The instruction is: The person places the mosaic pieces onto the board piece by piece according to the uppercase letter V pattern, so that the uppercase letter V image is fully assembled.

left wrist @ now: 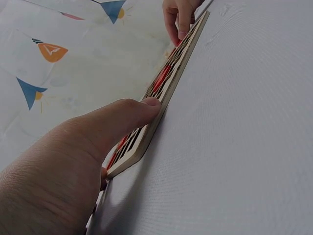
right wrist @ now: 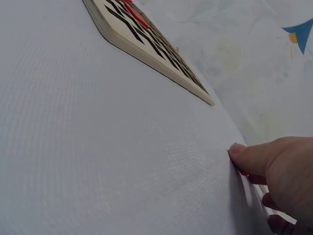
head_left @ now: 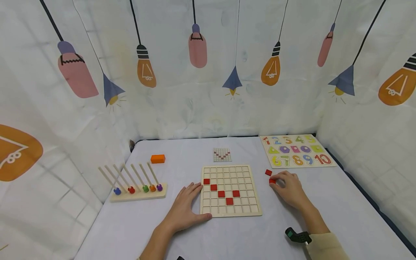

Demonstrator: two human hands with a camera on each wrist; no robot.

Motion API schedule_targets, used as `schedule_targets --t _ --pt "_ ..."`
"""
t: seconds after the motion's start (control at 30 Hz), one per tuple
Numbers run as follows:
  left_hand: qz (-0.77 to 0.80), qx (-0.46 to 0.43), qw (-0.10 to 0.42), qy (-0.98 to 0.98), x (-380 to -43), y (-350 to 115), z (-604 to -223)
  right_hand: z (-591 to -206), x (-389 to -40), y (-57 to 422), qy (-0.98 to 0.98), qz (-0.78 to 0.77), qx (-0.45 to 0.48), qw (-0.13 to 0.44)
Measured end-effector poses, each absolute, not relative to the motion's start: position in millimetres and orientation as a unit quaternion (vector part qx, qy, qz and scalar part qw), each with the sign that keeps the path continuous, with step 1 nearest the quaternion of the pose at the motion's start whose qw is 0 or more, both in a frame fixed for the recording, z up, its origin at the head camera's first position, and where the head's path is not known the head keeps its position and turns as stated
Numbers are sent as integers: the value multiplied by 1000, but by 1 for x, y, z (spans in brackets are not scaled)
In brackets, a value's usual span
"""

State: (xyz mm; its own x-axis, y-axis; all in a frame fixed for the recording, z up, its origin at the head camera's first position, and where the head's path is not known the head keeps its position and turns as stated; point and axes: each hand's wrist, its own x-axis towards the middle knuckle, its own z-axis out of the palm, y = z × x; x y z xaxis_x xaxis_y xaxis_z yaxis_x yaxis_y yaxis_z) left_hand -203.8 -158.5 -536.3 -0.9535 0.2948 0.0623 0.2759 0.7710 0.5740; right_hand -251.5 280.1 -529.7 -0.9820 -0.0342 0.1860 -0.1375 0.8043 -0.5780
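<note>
A pale wooden grid board [head_left: 256,195] lies on the white table, with several red square tiles [head_left: 221,194] in its cells. My left hand [head_left: 185,206] rests at the board's near left corner, fingers fairly straight along the left side and thumb on the front edge; the left wrist view shows this thumb [left wrist: 146,108] close up. To the right of the board, my right hand [head_left: 287,187] pinches a red square tile [head_left: 272,181] between thumb and fingers at the tabletop. Another red tile [head_left: 268,172] lies just beyond it. In the right wrist view the fingers mostly hide the pinched tile.
A small pattern card [head_left: 222,155] lies behind the board. At left stand a pegged wooden base [head_left: 139,195] with coloured beads and an orange block [head_left: 157,159]. A number puzzle board [head_left: 299,151] lies at the back right. Printed curtains [head_left: 227,115] enclose the table.
</note>
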Motion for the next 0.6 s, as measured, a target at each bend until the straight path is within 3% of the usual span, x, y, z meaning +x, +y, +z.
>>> schedule_targets --t 0.6 --pt "300 148 22 942 -204 -158 -538 -528 -249 276 -944 317 42 85"
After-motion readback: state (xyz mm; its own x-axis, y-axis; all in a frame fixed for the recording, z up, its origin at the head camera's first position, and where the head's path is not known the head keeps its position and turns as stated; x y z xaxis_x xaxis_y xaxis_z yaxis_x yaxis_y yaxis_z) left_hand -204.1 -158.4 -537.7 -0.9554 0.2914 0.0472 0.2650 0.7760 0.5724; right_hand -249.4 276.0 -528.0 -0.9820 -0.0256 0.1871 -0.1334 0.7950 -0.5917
